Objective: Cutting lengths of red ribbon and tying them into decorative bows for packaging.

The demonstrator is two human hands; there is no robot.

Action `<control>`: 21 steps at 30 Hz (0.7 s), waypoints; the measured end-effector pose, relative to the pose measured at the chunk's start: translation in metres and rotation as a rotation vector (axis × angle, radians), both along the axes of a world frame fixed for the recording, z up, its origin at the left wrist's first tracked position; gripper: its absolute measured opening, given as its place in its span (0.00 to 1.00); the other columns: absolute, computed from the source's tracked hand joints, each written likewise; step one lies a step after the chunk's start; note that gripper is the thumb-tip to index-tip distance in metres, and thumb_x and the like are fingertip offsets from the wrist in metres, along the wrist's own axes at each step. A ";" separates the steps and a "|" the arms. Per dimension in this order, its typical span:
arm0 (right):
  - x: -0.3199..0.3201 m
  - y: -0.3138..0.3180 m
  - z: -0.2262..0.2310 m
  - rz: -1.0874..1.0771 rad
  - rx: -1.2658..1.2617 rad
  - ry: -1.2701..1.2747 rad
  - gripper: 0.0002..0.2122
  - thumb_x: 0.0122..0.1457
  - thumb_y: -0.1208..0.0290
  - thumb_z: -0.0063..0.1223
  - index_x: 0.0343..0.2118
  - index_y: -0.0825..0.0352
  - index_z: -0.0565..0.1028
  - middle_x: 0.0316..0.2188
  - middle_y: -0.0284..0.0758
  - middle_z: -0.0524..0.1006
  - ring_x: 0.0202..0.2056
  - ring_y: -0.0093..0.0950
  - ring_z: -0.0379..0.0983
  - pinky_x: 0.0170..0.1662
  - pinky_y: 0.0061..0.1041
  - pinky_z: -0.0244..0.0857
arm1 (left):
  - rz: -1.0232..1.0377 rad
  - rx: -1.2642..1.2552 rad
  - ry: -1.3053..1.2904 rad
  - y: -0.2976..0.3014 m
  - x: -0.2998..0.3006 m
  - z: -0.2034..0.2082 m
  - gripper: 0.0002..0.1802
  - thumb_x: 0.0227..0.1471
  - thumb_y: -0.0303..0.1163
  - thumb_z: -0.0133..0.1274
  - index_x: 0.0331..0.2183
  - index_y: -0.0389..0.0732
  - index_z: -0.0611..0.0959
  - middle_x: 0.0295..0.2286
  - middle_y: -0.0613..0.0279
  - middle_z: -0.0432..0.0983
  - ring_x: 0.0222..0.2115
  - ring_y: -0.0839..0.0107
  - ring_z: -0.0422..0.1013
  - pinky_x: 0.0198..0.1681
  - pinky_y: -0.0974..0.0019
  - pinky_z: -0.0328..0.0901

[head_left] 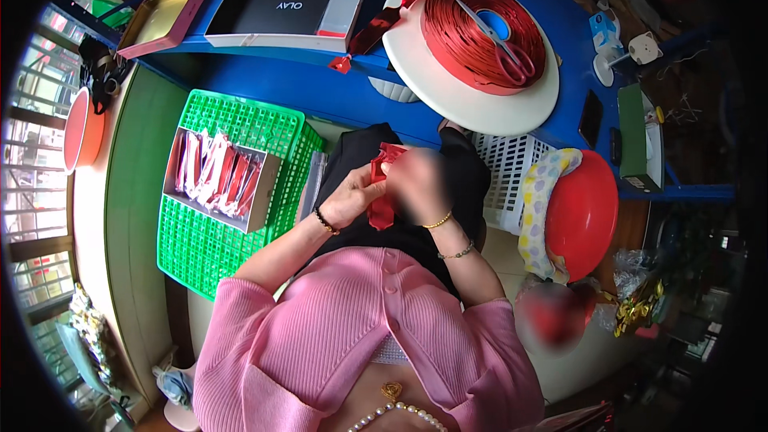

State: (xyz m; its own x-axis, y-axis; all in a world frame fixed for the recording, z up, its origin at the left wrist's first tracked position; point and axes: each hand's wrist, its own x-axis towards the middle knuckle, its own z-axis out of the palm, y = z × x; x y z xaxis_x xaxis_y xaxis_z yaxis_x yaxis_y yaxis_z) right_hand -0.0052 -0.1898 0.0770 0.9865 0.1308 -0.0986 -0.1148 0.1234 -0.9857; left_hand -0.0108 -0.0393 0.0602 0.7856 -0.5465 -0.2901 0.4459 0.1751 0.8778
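Observation:
Over my lap, my left hand (352, 194) is closed on a shiny red ribbon piece (382, 212), with the thumb pressed on it. Part of the ribbon sticks up above the fingers and a strip hangs below them. My right hand (419, 186) is close against the same ribbon, but it is blurred and its fingers do not show. Ahead on the blue table, a big roll of red ribbon (448, 28) lies on a round white board (416, 80). Scissors (502, 42) with red handles rest on the roll. A loose ribbon end (376, 30) trails down over the table edge.
On the left, a box of wrapped red pieces (220, 172) sits on a green basket (292, 136). An open box (288, 4) and a shallow box (164, 16) stand on the blue table (320, 80). To the right are a white crate (504, 168), a red basin (584, 216) and a phone (590, 116).

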 end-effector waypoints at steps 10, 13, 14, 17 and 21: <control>-0.028 -0.012 0.007 -0.117 -0.987 -0.870 0.23 0.47 0.70 0.57 0.49 0.65 0.69 0.54 0.45 0.59 0.56 0.45 0.54 0.56 0.40 0.50 | 0.034 -0.263 0.476 0.014 -0.026 -0.019 0.10 0.55 0.29 0.43 0.40 0.38 0.72 0.31 0.61 0.74 0.31 0.72 0.71 0.38 0.68 0.66; -0.013 -0.006 0.018 0.138 -1.055 -0.858 0.19 0.45 0.69 0.59 0.43 0.62 0.74 0.54 0.41 0.61 0.58 0.42 0.52 0.56 0.39 0.49 | -0.019 -0.249 0.429 0.011 -0.027 -0.021 0.11 0.55 0.28 0.43 0.41 0.37 0.71 0.32 0.59 0.73 0.32 0.71 0.71 0.40 0.67 0.66; -0.007 -0.006 0.019 0.213 -1.049 -0.863 0.17 0.45 0.69 0.59 0.40 0.62 0.76 0.54 0.41 0.62 0.58 0.42 0.53 0.56 0.38 0.49 | -0.038 -0.235 0.455 0.012 -0.026 -0.012 0.11 0.56 0.29 0.43 0.41 0.36 0.70 0.33 0.59 0.73 0.33 0.70 0.71 0.41 0.66 0.66; 0.002 -0.010 0.008 0.304 -1.004 -0.886 0.13 0.44 0.69 0.59 0.36 0.62 0.77 0.54 0.39 0.63 0.58 0.40 0.53 0.56 0.38 0.49 | -0.125 -0.242 0.429 0.014 -0.025 -0.009 0.10 0.57 0.30 0.43 0.40 0.36 0.70 0.32 0.59 0.73 0.33 0.69 0.72 0.41 0.67 0.66; 0.004 -0.010 0.007 0.385 -0.934 -0.897 0.13 0.45 0.68 0.58 0.36 0.62 0.77 0.54 0.40 0.63 0.57 0.40 0.54 0.56 0.37 0.50 | -0.125 -0.198 0.401 0.014 -0.028 -0.010 0.09 0.57 0.31 0.42 0.38 0.36 0.72 0.30 0.59 0.74 0.31 0.69 0.72 0.40 0.68 0.66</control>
